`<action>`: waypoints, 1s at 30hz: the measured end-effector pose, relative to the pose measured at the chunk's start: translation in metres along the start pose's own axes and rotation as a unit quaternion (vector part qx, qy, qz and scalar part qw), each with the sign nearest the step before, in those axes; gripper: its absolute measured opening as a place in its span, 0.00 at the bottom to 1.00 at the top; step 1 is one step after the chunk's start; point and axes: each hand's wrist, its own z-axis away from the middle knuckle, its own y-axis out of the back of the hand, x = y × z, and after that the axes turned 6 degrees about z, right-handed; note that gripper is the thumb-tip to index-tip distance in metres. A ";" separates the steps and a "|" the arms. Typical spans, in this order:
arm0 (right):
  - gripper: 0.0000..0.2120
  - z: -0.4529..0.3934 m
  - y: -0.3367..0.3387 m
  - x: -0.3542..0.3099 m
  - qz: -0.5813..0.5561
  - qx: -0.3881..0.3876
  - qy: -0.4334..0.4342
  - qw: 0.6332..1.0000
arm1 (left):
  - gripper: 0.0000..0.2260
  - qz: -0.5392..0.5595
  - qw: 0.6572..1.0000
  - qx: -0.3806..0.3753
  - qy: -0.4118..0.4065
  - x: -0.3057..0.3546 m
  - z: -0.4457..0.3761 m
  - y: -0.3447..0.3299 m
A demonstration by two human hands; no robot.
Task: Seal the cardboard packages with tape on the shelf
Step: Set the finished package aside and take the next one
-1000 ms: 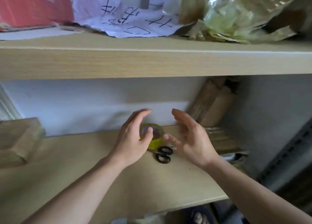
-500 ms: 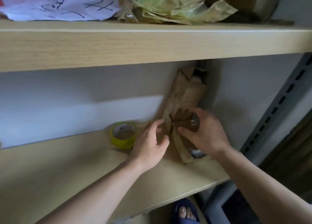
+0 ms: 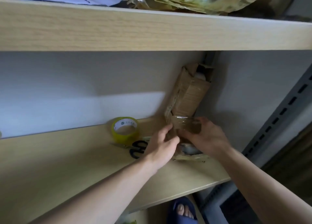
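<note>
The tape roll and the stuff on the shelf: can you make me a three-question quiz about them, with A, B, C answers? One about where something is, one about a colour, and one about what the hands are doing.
1. Where are the scissors?
A. On the upper shelf
B. On the shelf board, just in front of the tape roll
C. Inside the cardboard package

2. What colour is the tape roll?
A. Yellow-green
B. Red
C. Blue

3. What are the two hands doing?
A. Cutting with the scissors
B. Lifting the tape roll
C. Both on the lower end of the cardboard package

Answers:
1. B: the black handles lie on the board in front of the roll.
2. A: its outer band looks yellow-green around a white core.
3. C: the left hand and right hand meet at the bottom of the cardboard package, which leans in the corner; scissors and roll lie untouched.
</note>
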 end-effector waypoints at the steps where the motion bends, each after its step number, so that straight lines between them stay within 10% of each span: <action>1: 0.34 0.002 0.001 -0.006 -0.006 -0.002 0.009 1.000 | 0.19 0.007 1.000 0.005 -0.007 0.002 0.003 0.007; 9: 0.32 0.015 -0.015 -0.074 -0.033 -0.025 0.098 0.994 | 0.09 0.069 0.995 0.075 -0.002 0.006 0.035 0.076; 14: 0.33 0.025 -0.043 -0.132 0.007 -0.061 0.135 0.989 | 0.29 0.095 0.986 0.137 0.002 -0.003 0.062 0.135; 30: 0.30 0.051 -0.114 -0.230 -0.012 -0.163 0.253 0.954 | 0.18 0.098 0.968 0.230 0.032 -0.042 0.123 0.247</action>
